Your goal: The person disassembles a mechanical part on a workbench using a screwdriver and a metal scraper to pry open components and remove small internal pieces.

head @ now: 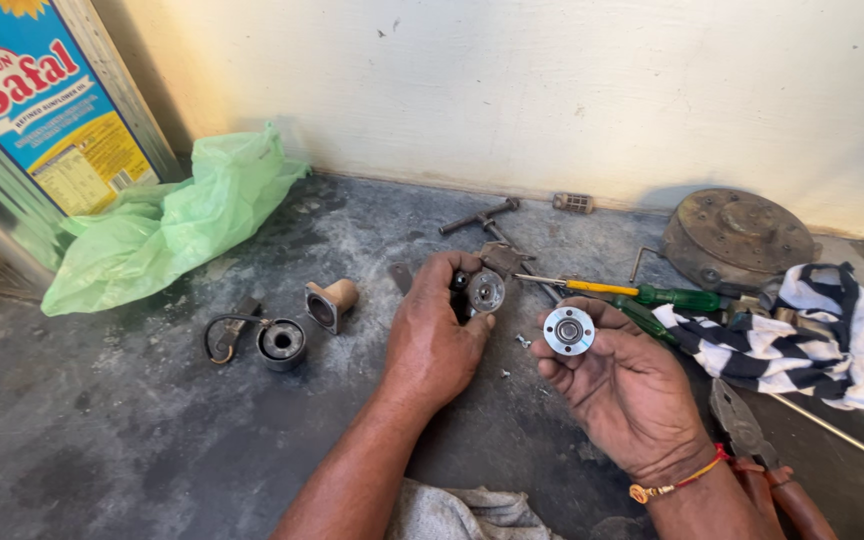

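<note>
My left hand [435,335] grips a small dark metal assembly with a round shiny face [485,291], holding it just above the grey floor. My right hand [620,385], palm up, holds a round silver disc with a centre hole [568,331] between thumb and fingertips. The two parts sit close together, a short gap between them. A thread bracelet circles my right wrist.
A coil with a wire [274,341] and a flanged sleeve [330,303] lie to the left. A green plastic bag [167,225] and a large tin [27,120] stand far left. Screwdrivers [642,294], a striped cloth [812,335], a round rusty cover [737,238], pliers [752,450] lie right.
</note>
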